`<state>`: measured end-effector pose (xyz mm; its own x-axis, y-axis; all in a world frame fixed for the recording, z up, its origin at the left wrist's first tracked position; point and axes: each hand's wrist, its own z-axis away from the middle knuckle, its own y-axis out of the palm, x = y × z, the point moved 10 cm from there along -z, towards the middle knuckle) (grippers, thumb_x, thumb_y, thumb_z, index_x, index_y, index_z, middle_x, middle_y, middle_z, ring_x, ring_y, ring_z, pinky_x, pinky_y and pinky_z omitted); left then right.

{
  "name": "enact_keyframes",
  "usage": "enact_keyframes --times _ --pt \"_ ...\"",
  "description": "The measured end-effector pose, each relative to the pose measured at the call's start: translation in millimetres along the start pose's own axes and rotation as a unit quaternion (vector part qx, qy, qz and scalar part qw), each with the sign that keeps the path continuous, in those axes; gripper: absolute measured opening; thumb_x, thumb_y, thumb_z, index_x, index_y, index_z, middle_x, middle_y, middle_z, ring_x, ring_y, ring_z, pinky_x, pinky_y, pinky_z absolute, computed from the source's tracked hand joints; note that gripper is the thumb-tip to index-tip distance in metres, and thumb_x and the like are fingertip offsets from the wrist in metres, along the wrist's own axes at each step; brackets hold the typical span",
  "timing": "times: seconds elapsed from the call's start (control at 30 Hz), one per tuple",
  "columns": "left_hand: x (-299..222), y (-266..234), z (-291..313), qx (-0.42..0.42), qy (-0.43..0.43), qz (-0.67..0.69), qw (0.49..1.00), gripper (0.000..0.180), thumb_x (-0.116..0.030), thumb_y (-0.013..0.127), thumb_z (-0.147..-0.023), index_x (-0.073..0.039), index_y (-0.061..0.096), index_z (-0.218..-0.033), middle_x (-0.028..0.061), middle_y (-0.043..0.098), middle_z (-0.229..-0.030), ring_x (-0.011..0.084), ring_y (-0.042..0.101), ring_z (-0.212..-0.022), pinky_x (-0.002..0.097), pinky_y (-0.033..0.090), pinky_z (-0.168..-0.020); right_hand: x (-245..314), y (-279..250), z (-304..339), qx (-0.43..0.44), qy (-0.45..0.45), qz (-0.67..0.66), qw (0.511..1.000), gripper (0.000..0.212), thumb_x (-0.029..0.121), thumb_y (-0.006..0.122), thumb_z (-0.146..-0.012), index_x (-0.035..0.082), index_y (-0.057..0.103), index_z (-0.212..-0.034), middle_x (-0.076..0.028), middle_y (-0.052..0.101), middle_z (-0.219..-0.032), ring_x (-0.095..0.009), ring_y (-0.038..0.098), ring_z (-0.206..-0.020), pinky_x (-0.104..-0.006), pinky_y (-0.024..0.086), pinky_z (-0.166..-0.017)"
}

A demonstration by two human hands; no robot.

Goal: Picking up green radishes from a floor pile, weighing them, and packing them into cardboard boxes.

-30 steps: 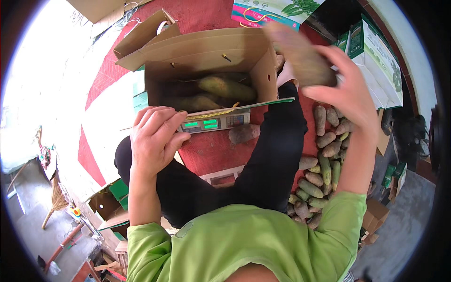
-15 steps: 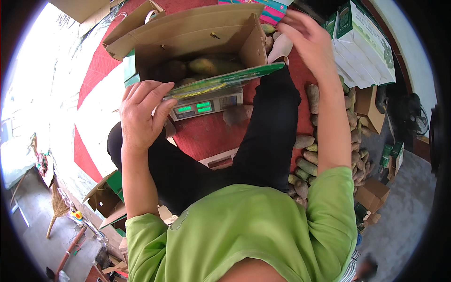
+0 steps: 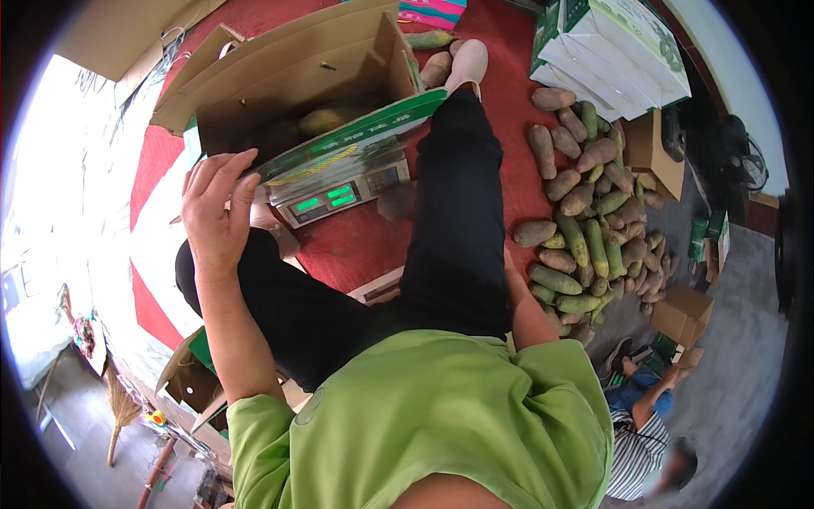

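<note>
My left hand (image 3: 216, 199) rests at the near left corner of an open cardboard box (image 3: 297, 81), thumb apart from its fingers. The box sits tilted in view on a digital scale (image 3: 339, 199) with lit green displays. Inside it lie oblong vegetables, one yellowish green (image 3: 324, 121), the others in shadow. Beyond my right thigh, my right hand (image 3: 512, 271) is low beside the vegetable pile; the thigh hides its fingers. That pile (image 3: 593, 229) mixes long green vegetables with brownish, tuber-like ones.
White and green cartons (image 3: 610, 59) stand at the far right, with a brown box (image 3: 653, 153) beside them. Red matting (image 3: 339, 254) lies under the scale. Another person (image 3: 640, 433) sits at the lower right. A broom (image 3: 120, 407) is at the lower left.
My right hand has come back from the far side of the box, down behind my right thigh. The view has shifted rightward, showing more of the pile. The left hand stays at the box corner.
</note>
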<state>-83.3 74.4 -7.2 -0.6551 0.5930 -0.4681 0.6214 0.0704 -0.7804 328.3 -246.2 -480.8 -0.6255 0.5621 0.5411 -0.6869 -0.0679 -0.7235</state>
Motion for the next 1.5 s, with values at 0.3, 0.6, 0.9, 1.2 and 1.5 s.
enact_keyframes --times 0.3,0.6,0.9,1.2,1.5 --pt "-1 5 -4 0.0 -0.014 0.001 1.0 0.019 -0.006 0.066 -0.079 -0.002 0.069 -0.097 0.0108 0.065 -0.09 0.025 0.06 -0.084 0.0339 0.047 -0.078 63 36 -3 0.075 -0.041 0.048 0.995 0.024 0.026 0.054 -0.086 0.006 0.067 -0.086 -0.019 0.066 -0.089 -0.036 0.065 -0.088 -0.0442 0.051 -0.077" --pt "-1 -1 2 -0.013 0.003 -0.002 1.0 0.018 -0.004 0.057 -0.088 0.0 0.068 -0.102 0.0108 0.065 -0.09 0.02 0.065 -0.084 0.0292 0.05 -0.075 61 31 26 0.119 -0.024 0.094 0.988 0.029 0.032 0.054 -0.085 0.008 0.069 -0.088 -0.019 0.066 -0.094 -0.037 0.064 -0.091 -0.0442 0.05 -0.08" --pt "8 -4 5 -0.026 -0.009 -0.001 1.0 0.019 -0.006 0.053 -0.093 0.003 0.068 -0.101 0.0112 0.066 -0.088 0.0199 0.063 -0.083 0.0302 0.05 -0.074 80 38 25 0.172 0.057 0.091 0.979 0.036 0.041 0.054 -0.083 0.009 0.071 -0.092 -0.02 0.065 -0.102 -0.037 0.062 -0.098 -0.0439 0.049 -0.086" --pt "23 -34 14 -0.098 -0.073 0.024 0.992 0.02 -0.003 0.051 -0.091 0.004 0.068 -0.1 0.0121 0.066 -0.089 0.0205 0.064 -0.084 0.0304 0.049 -0.076 90 -20 38 0.074 0.23 -0.01 0.97 0.034 0.035 0.057 -0.083 0.01 0.069 -0.104 -0.017 0.065 -0.111 -0.032 0.061 -0.106 -0.0423 0.047 -0.093" --pt "31 -52 19 -0.156 -0.114 0.052 0.98 0.016 0.002 0.056 -0.087 0.004 0.068 -0.098 0.0116 0.066 -0.088 0.0186 0.063 -0.085 0.0288 0.049 -0.078 114 -96 -43 -0.061 0.066 -0.164 0.982 0.026 0.005 0.057 -0.085 0.001 0.065 -0.109 -0.009 0.068 -0.099 -0.018 0.064 -0.083 -0.0306 0.051 -0.072"
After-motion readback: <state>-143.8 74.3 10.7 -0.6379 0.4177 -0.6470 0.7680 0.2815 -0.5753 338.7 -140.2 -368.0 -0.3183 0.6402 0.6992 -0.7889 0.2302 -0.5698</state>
